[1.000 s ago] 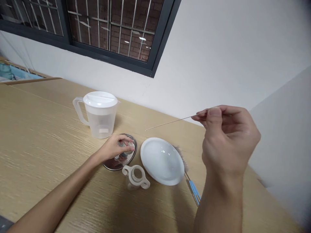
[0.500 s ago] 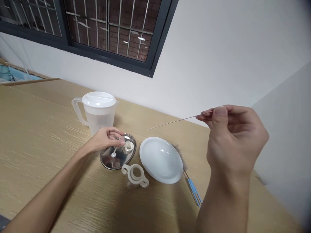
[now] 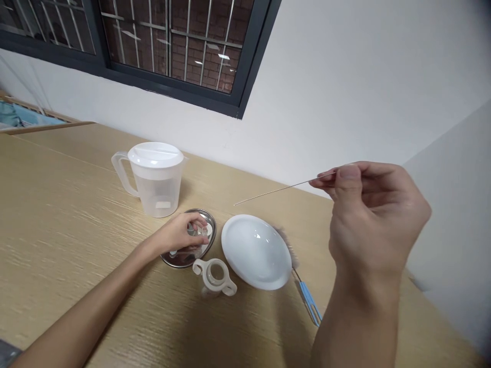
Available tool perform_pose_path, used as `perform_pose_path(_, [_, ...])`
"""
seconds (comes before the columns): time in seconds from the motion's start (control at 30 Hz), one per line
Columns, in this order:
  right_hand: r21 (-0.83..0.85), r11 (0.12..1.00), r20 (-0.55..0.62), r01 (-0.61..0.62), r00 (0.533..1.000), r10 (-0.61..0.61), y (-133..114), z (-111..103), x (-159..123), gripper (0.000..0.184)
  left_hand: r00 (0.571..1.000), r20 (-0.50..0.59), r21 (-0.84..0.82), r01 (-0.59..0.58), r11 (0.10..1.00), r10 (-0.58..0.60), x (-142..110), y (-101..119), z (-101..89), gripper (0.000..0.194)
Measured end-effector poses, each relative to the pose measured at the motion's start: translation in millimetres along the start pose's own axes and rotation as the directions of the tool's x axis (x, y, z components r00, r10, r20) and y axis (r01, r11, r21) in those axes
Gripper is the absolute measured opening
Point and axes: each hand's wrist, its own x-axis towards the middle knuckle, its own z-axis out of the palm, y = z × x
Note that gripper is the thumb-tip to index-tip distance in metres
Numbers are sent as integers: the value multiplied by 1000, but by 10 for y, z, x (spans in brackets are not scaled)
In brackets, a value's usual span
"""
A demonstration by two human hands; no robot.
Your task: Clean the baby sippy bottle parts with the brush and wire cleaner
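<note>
My right hand point(image 3: 370, 220) is raised in the air, thumb and fingers pinched on the end of a long thin wire point(image 3: 272, 191) that points left over the table. My left hand point(image 3: 184, 235) reaches down onto a small round metal tray point(image 3: 209, 222), its fingers curled around small clear parts lying there. What exactly those fingers grip is hidden. A beige cup top with two handles point(image 3: 215, 276) stands just in front of the tray.
A translucent lidded pitcher point(image 3: 155, 176) stands behind the tray. A white plate point(image 3: 255, 250) lies right of it, with a blue-handled brush point(image 3: 309, 301) at its right edge. The wooden table point(image 3: 57, 204) meets a white wall under a barred window.
My left hand lifted a small part off the tray, then came back down onto the tray. My right hand with the wire drifted slightly right.
</note>
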Motion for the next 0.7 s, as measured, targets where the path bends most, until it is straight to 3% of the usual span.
perform_pose_path(0.17, [-8, 1000, -3, 6, 1000, -6, -1, -10, 1, 10, 996, 46, 201, -85, 976, 78, -8, -69, 108, 32])
perform_pose_path(0.33, [-3, 1000, -5, 4, 1000, -4, -4, -12, 1, 10, 981, 57, 212, -195, 958, 187, -16, -35, 118, 25])
perform_pose_path(0.5, [11, 1000, -4, 5, 1000, -5, -7, 8, -5, 10, 968, -122, 226, -187, 956, 218, -29, 60, 18, 31])
perform_pose_path(0.7, [-5, 1000, 6, 23, 1000, -23, -57, 59, -28, 9, 934, -272, 342, -130, 931, 230, -31, 21, -38, 36])
